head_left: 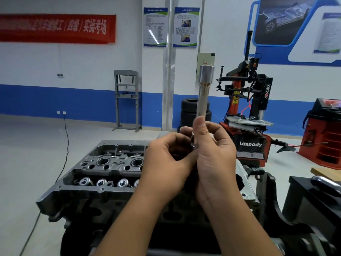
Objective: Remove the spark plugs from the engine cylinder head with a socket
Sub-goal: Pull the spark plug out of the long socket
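A long silver spark plug socket stands upright in front of me, its wide end up with a small tip showing at the top. My right hand grips its lower shaft, thumb against the metal. My left hand is closed around the socket's bottom end, fingers pinching there; what they hold is hidden. Below both hands lies the grey engine cylinder head, with round plug wells along its middle and valve springs in the near row. Its right half is hidden behind my hands.
A red and black tyre changer stands behind on the right, stacked tyres beside it. A grey shop press is by the back wall. A black cable runs across the floor at left. Black stand parts sit at right.
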Action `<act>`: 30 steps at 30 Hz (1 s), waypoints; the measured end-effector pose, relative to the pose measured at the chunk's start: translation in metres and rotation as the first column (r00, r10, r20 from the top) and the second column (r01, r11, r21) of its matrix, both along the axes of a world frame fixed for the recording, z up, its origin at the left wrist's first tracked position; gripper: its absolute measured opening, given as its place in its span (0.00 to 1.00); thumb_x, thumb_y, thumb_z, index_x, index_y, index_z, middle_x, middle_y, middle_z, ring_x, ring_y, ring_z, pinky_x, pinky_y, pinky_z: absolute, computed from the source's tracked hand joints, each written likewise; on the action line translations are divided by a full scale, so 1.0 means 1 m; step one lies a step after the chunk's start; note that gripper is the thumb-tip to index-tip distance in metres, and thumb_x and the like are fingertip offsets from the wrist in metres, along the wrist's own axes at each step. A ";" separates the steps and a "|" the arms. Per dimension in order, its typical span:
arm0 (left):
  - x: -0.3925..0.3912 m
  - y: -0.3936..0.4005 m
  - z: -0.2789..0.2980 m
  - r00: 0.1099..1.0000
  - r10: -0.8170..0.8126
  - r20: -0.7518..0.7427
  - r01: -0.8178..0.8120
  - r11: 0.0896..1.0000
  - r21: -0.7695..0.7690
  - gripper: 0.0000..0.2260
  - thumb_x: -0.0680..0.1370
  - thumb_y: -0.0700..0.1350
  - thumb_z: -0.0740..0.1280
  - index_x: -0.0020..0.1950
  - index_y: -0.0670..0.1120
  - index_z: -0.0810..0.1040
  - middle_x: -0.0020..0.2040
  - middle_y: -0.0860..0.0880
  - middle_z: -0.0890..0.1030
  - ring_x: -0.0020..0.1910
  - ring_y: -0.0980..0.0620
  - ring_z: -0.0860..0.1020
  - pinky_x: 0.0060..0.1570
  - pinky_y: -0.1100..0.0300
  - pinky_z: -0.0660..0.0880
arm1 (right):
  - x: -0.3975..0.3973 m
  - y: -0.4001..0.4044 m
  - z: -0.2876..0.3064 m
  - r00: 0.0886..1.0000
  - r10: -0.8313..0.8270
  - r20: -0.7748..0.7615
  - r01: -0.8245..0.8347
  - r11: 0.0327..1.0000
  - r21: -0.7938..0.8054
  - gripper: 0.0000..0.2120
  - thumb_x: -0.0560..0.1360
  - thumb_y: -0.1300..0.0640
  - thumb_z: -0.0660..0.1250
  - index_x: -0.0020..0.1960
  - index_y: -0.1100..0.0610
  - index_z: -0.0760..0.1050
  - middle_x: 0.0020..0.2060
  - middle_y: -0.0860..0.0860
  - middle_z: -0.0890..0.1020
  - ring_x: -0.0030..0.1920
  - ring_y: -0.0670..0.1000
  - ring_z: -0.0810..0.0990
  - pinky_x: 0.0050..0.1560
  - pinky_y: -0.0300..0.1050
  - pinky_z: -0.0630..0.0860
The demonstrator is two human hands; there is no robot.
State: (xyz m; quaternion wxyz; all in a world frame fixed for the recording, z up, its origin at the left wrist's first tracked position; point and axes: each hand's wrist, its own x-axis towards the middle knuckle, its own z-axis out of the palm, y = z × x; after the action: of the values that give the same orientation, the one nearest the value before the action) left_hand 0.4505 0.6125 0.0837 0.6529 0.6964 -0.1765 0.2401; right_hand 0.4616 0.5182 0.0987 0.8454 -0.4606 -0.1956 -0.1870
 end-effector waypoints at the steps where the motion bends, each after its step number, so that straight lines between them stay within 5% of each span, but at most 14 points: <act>1: 0.000 0.000 0.000 1.000 0.007 0.008 -0.007 1.000 0.004 0.09 0.76 0.41 0.78 0.51 0.54 0.85 0.46 0.57 0.88 0.48 0.58 0.87 0.48 0.61 0.85 | 0.000 -0.001 0.000 1.000 -0.003 0.014 0.003 1.000 -0.007 0.16 0.61 0.39 0.80 0.41 0.48 0.82 0.43 0.58 0.87 0.46 0.59 0.87 0.50 0.61 0.85; 5: -0.003 -0.001 0.002 0.990 -0.130 0.046 0.128 0.990 0.060 0.10 0.83 0.41 0.69 0.61 0.52 0.86 0.53 0.55 0.88 0.55 0.57 0.86 0.56 0.60 0.83 | 0.000 -0.002 -0.001 0.997 -0.055 0.062 0.058 0.997 -0.052 0.15 0.66 0.38 0.77 0.40 0.49 0.83 0.42 0.53 0.86 0.46 0.52 0.86 0.51 0.50 0.84; 8: -0.003 0.000 0.004 0.992 -0.126 0.029 0.124 0.991 0.038 0.11 0.84 0.41 0.67 0.56 0.56 0.85 0.52 0.55 0.88 0.55 0.57 0.86 0.54 0.61 0.83 | 0.000 -0.001 -0.002 0.997 -0.070 0.028 0.072 0.996 -0.053 0.18 0.71 0.37 0.72 0.42 0.52 0.85 0.43 0.53 0.86 0.47 0.52 0.86 0.48 0.45 0.83; 13: -0.003 -0.002 0.001 0.999 -0.021 0.035 0.021 1.000 -0.002 0.08 0.79 0.40 0.75 0.54 0.52 0.85 0.48 0.56 0.88 0.49 0.59 0.86 0.49 0.65 0.83 | -0.002 0.000 -0.002 0.997 -0.063 0.041 0.065 0.997 -0.043 0.15 0.62 0.37 0.78 0.41 0.45 0.82 0.43 0.55 0.87 0.46 0.54 0.87 0.49 0.53 0.85; 16: -0.004 0.001 0.002 0.995 -0.089 0.041 0.086 0.994 0.073 0.12 0.81 0.39 0.72 0.60 0.54 0.84 0.53 0.57 0.88 0.55 0.59 0.85 0.56 0.63 0.82 | -0.002 -0.001 -0.003 0.992 -0.101 0.077 0.107 0.992 -0.069 0.14 0.67 0.38 0.76 0.42 0.47 0.83 0.42 0.51 0.87 0.44 0.49 0.86 0.48 0.46 0.83; 19: -0.007 0.005 0.005 0.981 -0.193 0.019 0.191 0.977 0.092 0.12 0.84 0.39 0.68 0.61 0.55 0.84 0.55 0.56 0.88 0.58 0.58 0.85 0.60 0.63 0.80 | -0.002 0.000 -0.003 0.988 -0.134 0.072 0.141 0.986 -0.092 0.19 0.70 0.35 0.71 0.43 0.52 0.84 0.41 0.51 0.85 0.45 0.50 0.84 0.51 0.50 0.83; 26: -0.006 0.000 0.001 0.998 -0.020 0.059 0.016 0.997 0.077 0.13 0.77 0.38 0.76 0.59 0.52 0.85 0.51 0.56 0.88 0.52 0.58 0.86 0.53 0.58 0.84 | -0.005 0.002 -0.003 0.987 -0.132 0.092 0.138 0.988 -0.064 0.14 0.65 0.37 0.76 0.43 0.46 0.82 0.42 0.53 0.86 0.44 0.53 0.87 0.47 0.50 0.85; 30: -0.008 0.002 0.005 0.991 -0.123 0.050 0.116 0.985 0.126 0.14 0.82 0.36 0.70 0.61 0.54 0.84 0.54 0.56 0.88 0.56 0.59 0.85 0.58 0.62 0.82 | -0.002 0.000 -0.004 0.984 -0.149 0.093 0.157 0.984 -0.083 0.14 0.73 0.38 0.70 0.43 0.48 0.84 0.43 0.51 0.86 0.48 0.50 0.86 0.51 0.46 0.83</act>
State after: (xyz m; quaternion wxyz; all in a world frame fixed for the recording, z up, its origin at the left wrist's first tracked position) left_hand 0.4423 0.6148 0.0887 0.6166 0.7162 -0.2511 0.2094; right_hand 0.4592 0.5181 0.0951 0.7974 -0.5036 -0.2043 -0.2623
